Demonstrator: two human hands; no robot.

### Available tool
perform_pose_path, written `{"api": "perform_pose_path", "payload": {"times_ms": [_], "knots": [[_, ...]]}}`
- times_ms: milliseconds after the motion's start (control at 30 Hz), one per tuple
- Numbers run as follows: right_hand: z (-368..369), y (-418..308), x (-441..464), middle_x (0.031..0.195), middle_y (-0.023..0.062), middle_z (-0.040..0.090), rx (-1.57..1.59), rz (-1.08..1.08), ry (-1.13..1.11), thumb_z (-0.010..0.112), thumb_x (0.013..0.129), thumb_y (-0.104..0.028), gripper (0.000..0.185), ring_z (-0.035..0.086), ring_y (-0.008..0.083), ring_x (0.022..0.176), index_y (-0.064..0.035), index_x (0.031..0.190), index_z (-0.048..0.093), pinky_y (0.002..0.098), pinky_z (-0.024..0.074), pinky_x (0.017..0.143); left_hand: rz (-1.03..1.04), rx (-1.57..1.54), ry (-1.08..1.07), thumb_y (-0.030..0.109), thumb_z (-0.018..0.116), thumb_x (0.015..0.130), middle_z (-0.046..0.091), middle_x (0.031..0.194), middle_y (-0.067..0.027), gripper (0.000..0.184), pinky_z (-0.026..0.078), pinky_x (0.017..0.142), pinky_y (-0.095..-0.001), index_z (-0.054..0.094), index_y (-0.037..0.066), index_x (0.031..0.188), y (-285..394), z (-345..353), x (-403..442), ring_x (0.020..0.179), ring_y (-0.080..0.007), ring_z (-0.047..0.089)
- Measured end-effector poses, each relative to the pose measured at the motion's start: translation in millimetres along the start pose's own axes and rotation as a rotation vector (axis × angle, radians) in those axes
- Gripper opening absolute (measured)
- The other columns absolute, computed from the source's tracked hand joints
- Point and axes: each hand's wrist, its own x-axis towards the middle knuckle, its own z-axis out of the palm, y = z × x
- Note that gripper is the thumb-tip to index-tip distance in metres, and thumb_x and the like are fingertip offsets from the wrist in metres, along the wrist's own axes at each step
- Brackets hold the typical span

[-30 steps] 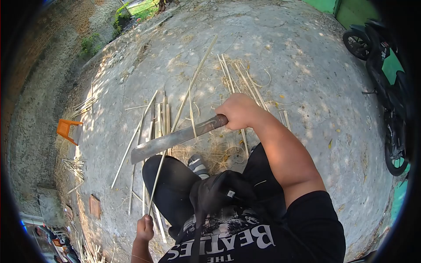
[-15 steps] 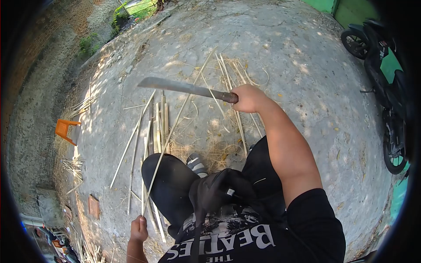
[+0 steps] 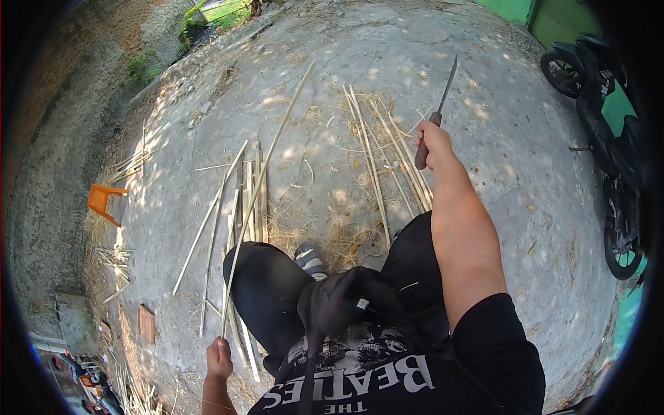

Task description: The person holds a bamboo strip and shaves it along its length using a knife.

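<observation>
My left hand point(image 3: 219, 357) is closed around the lower end of a long, pale bamboo strip point(image 3: 285, 119). The strip slants up past my bent knee and out over the ground. In my right hand point(image 3: 436, 143) is a machete point(image 3: 449, 86), gripped by its brown handle. Its blade points up and away, seen nearly edge-on, well apart from the strip. Close to the right hand, thin pale shavings curl above a group of bamboo strips point(image 3: 373, 166). More bamboo pieces point(image 3: 250, 200) lie on the ground by my knee.
Tangled shavings point(image 3: 339, 242) cover the concrete point(image 3: 512, 207) between my feet. An orange plastic stool point(image 3: 101, 203) stands at the left, with bundles of short sticks point(image 3: 114, 263) near it. A motorcycle point(image 3: 600, 117) is parked on the right. A brick point(image 3: 146, 324) lies lower left.
My right hand has moved right, and the machete has swung from pointing left across the strip to pointing up and away. The far end of the strip has shifted slightly left; my left hand stays put.
</observation>
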Motion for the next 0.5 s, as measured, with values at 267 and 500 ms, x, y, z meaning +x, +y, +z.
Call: {"api": "perform_pose_path", "payload": {"times_ms": [267,500], "knots": [[-20.0,-7.4,10.5,0.088,0.0129,0.071,-0.234,-0.133,0.079,0.071,0.085,-0.020,0.020,0.069,0.0286,0.079,-0.0031,0.095,0.067,0.0430,0.0543,0.072,0.194,-0.235,0.173,0.061,0.036,0.110,0.039,0.061,0.0049,0.061,0.024,0.047,-0.0257,0.048,0.009,0.082,94.7,-16.9,69.8,0.051,-0.0055,0.034],[18.1,-41.3,-66.4,0.094,0.0214,0.074,-0.842,-0.535,-0.004,0.073,0.083,-0.032,0.036,0.073,0.0386,0.095,-0.0020,0.103,0.070,0.0482,0.0557,0.083,0.506,-0.519,0.501,0.074,0.040,0.104,0.034,0.072,0.0048,0.064,0.022,0.050,-0.0240,0.045,0.011,0.093,234.0,-60.6,177.1,0.057,-0.0053,0.030]]}}
